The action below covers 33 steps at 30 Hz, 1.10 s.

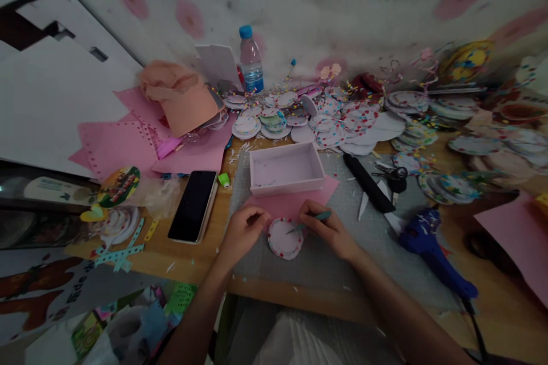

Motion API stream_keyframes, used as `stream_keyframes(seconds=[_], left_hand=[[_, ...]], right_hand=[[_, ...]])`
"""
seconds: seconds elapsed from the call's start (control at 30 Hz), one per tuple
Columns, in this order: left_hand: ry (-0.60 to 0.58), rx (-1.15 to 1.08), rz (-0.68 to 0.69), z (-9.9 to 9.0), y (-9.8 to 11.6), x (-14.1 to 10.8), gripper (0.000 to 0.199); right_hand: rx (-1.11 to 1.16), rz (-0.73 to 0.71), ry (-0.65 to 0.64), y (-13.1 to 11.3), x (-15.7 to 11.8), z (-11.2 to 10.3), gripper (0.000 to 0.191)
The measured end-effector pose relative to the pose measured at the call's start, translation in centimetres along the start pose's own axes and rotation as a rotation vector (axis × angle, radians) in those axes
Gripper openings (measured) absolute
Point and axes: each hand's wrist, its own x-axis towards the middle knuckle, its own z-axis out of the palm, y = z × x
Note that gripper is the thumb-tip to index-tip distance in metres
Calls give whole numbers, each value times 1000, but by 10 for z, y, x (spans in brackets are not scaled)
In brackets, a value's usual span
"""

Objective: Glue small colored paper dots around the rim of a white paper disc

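A round white paper disc [284, 238] with red dots around its rim lies flat on the grey cutting mat [338, 265]. My right hand [327, 228] is closed around a pair of teal tweezers [322, 215], whose thin tip points over the disc's right side. At the disc's upper left, my left hand [245, 232] is pinched, thumb against fingers; what it holds, if anything, is too small to make out. Behind both hands stands an open white box [287, 168] on a pink sheet [295, 203]; its floor carries small specks.
A phone [192, 206] lies on the left. To the right are a black-handled cutter [368, 182], keys [391, 174] and a blue glue gun [434, 256] with its cord. Stacks of decorated discs [325, 120] and a water bottle [251, 63] line the back.
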Motion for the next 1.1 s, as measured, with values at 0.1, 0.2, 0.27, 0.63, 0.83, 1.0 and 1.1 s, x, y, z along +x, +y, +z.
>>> stream_keyframes(seconds=[0.1, 0.2, 0.27, 0.63, 0.83, 1.0, 1.1], left_hand=[[30, -120, -29, -4, 8, -9, 18], [26, -225, -67, -8, 19, -20, 19], [16, -281, -82, -10, 27, -26, 18], [-34, -235, 128, -20, 75, -69, 20], [-64, -245, 174, -19, 97, -91, 21], [-76, -253, 181, -21, 102, -101, 18], [-103, -238, 174, -22, 104, -103, 18]], right_hand=[[175, -15, 137, 5, 1, -4, 25], [328, -80, 257, 7, 3, -8, 21], [354, -123, 298, 3, 1, -9, 20], [322, -295, 367, -70, -74, 43, 5], [243, -352, 365, -90, -87, 61, 3], [264, -343, 499, -98, -91, 68, 8], [275, -389, 481, -100, -92, 69, 8]])
